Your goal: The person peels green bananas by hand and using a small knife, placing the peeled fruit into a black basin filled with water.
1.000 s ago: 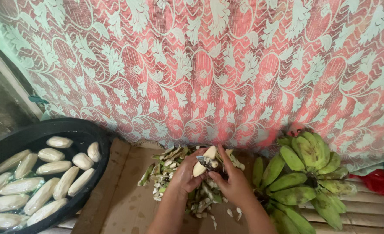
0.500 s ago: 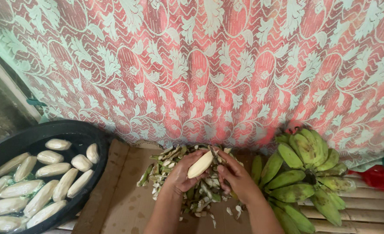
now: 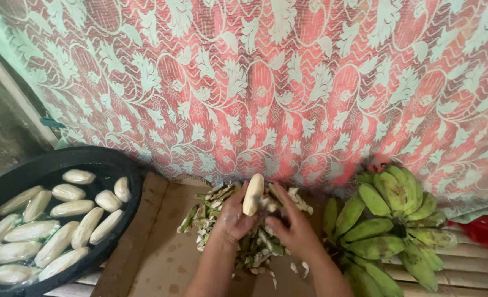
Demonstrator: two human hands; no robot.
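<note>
While my left hand [image 3: 234, 215] grips the peeled banana [image 3: 253, 194] upright over the peel heap [image 3: 238, 225], my right hand [image 3: 294, 228] curls loosely just beside the heap's right, its hold unclear.

I count two hands in my view: the left hand [image 3: 234, 215] and the right hand [image 3: 294, 228], both just right of the black basin [image 3: 124, 171]. One peeled banana [image 3: 253, 193] stands between them. Inside the basin I count thirteen peeled bananas in water [image 3: 72, 208]. One heap of green peels [image 3: 217, 199] lies right of the basin. Farther right sits one bunch of green bananas [image 3: 392, 220], about twelve fruits showing.
</note>
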